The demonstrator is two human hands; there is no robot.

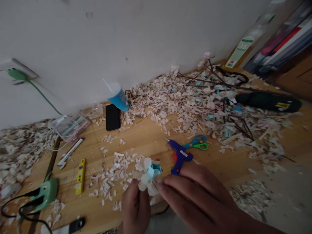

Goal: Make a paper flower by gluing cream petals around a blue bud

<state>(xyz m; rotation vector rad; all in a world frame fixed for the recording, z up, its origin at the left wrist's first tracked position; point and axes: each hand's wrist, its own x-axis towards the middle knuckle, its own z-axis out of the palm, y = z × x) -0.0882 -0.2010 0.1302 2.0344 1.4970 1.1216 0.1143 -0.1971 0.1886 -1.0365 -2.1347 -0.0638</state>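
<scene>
The left hand [136, 203] pinches a white and light-blue flower [147, 177] of thin petals near the brown wooden table [141, 136]. The right hand [197, 195] touches its right side; whether it pinches cannot be told. 1 dark-blue plastic glue gun [180, 152] lies just beyond.

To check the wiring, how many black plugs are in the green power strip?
2: upper black plug and lower black plug, at left on the green power strip. More may be hidden.
</scene>
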